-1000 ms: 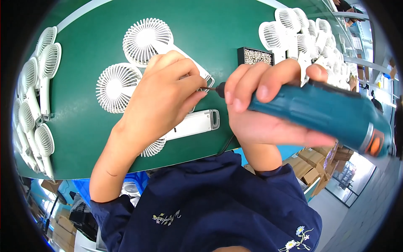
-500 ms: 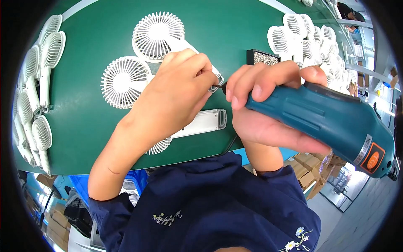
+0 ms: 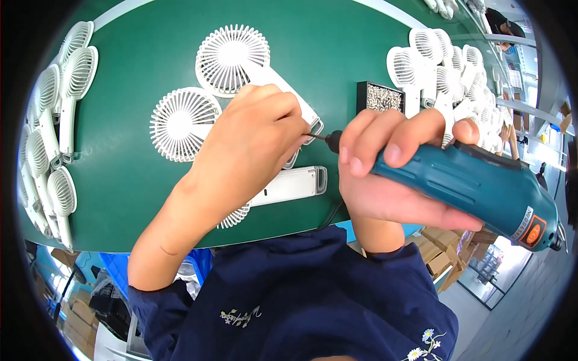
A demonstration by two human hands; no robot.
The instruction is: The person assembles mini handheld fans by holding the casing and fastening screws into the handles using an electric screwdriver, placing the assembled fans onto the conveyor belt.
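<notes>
My right hand (image 3: 385,159) is wrapped round a teal electric screwdriver (image 3: 448,180), which lies tilted with its nose to the left. Its thin dark bit (image 3: 316,137) reaches the fingertips of my left hand (image 3: 253,135). Those fingers are pinched together, and what they hold, if anything, is hidden. Under the left hand lies a white handheld fan (image 3: 180,123), most of its handle covered. Beyond it rests another handheld fan (image 3: 232,57), its handle slanting to the bit. A third fan handle (image 3: 289,185) lies nearer me, its round head partly behind my left forearm.
A black box of small metal screws (image 3: 361,99) stands right of centre on the green table (image 3: 313,36). White fans are piled at the right (image 3: 445,66) and lined up at the left edge (image 3: 75,78). A dark cord (image 3: 332,215) runs over the near edge.
My right hand and the screwdriver have moved slightly right and down, and more of the bit shows. The left hand keeps its pinch. The whole view has shifted a little.
</notes>
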